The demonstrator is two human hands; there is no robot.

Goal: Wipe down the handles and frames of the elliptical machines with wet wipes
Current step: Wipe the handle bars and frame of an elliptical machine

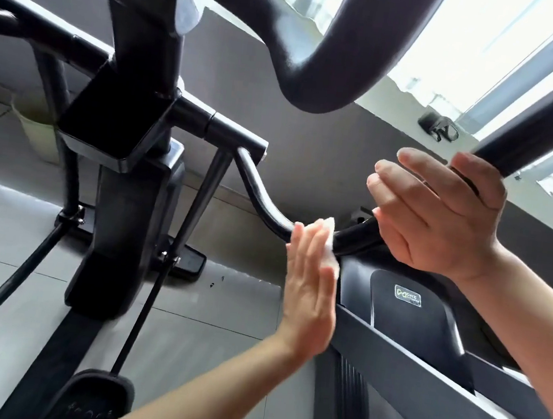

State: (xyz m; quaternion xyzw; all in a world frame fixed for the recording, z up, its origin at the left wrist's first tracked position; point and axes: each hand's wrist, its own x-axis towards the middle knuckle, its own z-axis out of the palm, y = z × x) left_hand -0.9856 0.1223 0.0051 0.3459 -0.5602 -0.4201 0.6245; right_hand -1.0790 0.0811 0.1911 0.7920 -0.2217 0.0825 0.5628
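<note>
Beneath the elliptical machine (122,191), its curved handle bar (262,201) dips within reach. Right hand (439,221) wraps a thumb over the thick upper handle (532,131), apparently steadying it, fingers loose. Left hand (307,292), fingers straight, presses the wet wipe (328,242) flat against the bar for wiping.

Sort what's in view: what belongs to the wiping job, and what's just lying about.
Job:
wet wipe
curved handle bar
upright handle
left hand
right hand

Lying about:
goggles on the sill
pale bin
</note>
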